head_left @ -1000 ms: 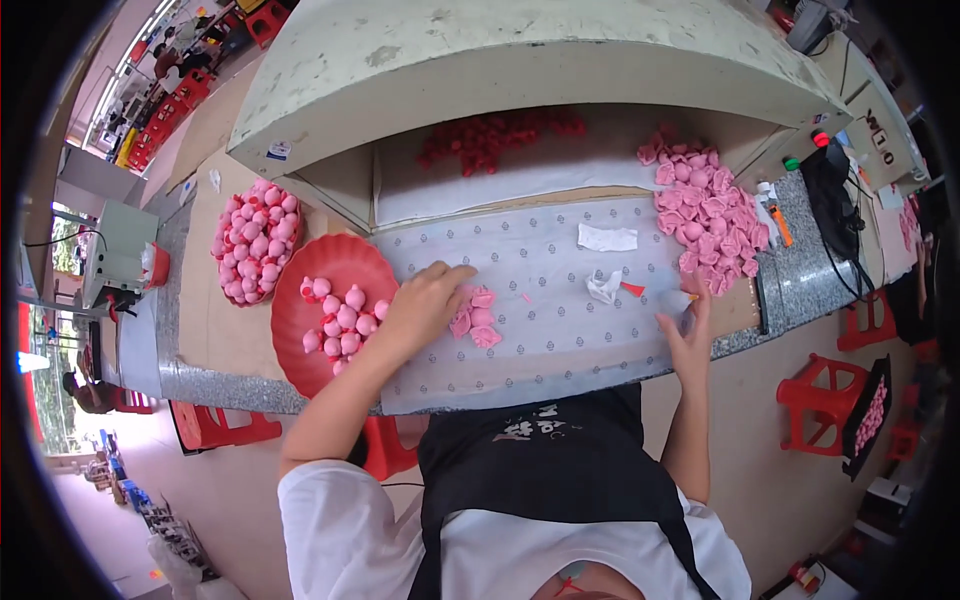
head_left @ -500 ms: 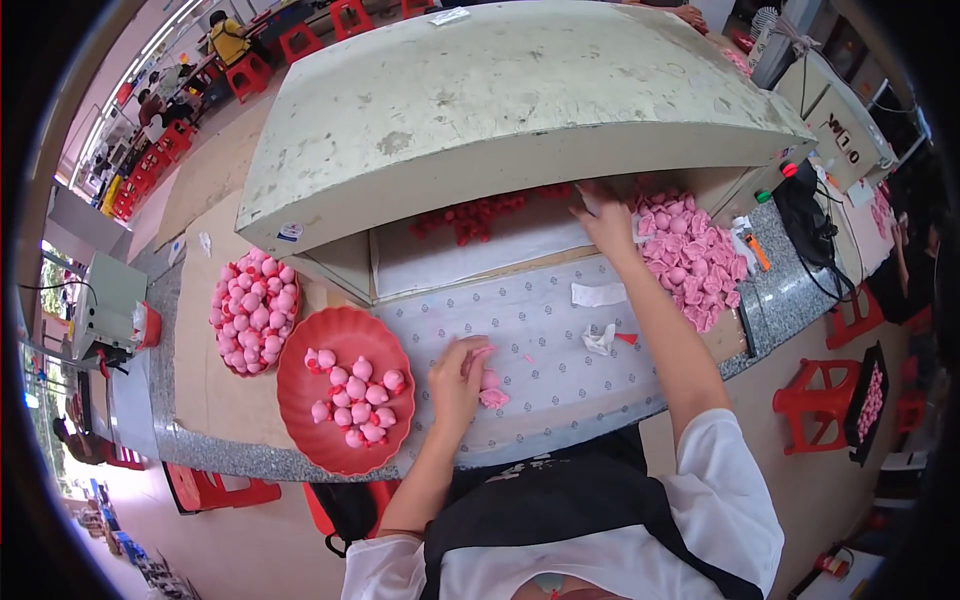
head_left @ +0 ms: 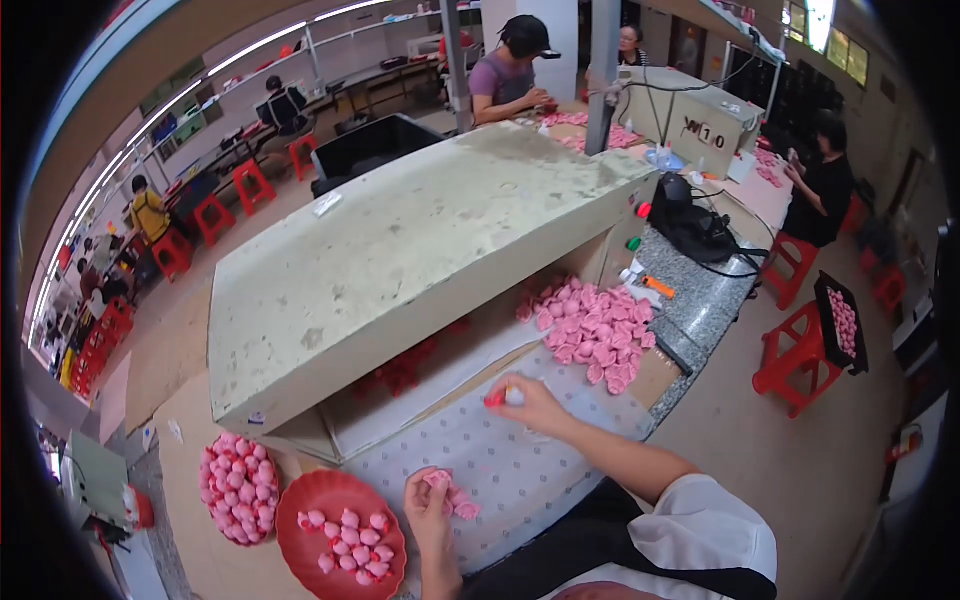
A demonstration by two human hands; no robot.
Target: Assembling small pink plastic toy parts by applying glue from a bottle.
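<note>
My left hand [head_left: 428, 512] pinches a soft pink moulded piece [head_left: 460, 502] above the patterned sheet [head_left: 400, 455]. To its upper right, my right hand [head_left: 542, 408] holds a small red piece [head_left: 494, 399] between its fingertips. Something white shows at those fingers, too small to make out. By my left hand is a red scalloped bowl [head_left: 297, 490] with several pink round pieces [head_left: 350, 537] bearing red bits. Beyond my right hand lies a heap of pink moulded pieces [head_left: 597, 330]. More red pieces [head_left: 405, 368] lie in shadow inside the pale metal housing [head_left: 400, 260].
A full basket of pink and red pieces [head_left: 238, 490] stands left of the bowl. An orange tool [head_left: 658, 287] and a black bag [head_left: 690, 220] lie on the right. Co-workers [head_left: 505, 75] sit beyond the housing. Red stools [head_left: 790, 360] stand at the right.
My right hand has come out of the housing with a red piece. My left hand still holds the pink piece. The head view has shifted, showing more of the room beyond.
</note>
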